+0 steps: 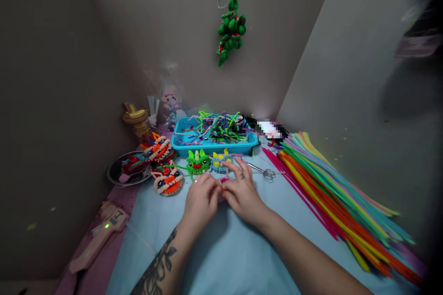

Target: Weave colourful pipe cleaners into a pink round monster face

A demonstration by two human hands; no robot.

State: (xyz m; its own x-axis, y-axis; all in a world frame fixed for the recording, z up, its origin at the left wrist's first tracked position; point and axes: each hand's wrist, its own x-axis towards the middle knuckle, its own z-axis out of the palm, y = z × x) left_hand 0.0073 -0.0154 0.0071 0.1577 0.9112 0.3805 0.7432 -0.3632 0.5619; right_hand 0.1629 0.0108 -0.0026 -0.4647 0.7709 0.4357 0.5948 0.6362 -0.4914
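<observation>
Looking down from the head view, we hold a small pink pipe-cleaner piece (pixel 224 179) over the middle of the blue table (pixel 221 258), pinched between both hands. Our left hand (pixel 200 200) curls its fingers narrow onto it. Our right hand (pixel 242 193) meets it with the thumb, its other fingers stretched forward and loosely spread. Both forearms converge low over the table. We judge several pieces done: a green figure (pixel 197 162) and a blue figure (pixel 218 161) just beyond our fingertips, and orange figures (pixel 168 182) toward the left edge. The pink piece looks barely begun. Scissors (pixel 265 173) lie near the right hand, and long pipe cleaners (pixel 346 207) line the right edge.
</observation>
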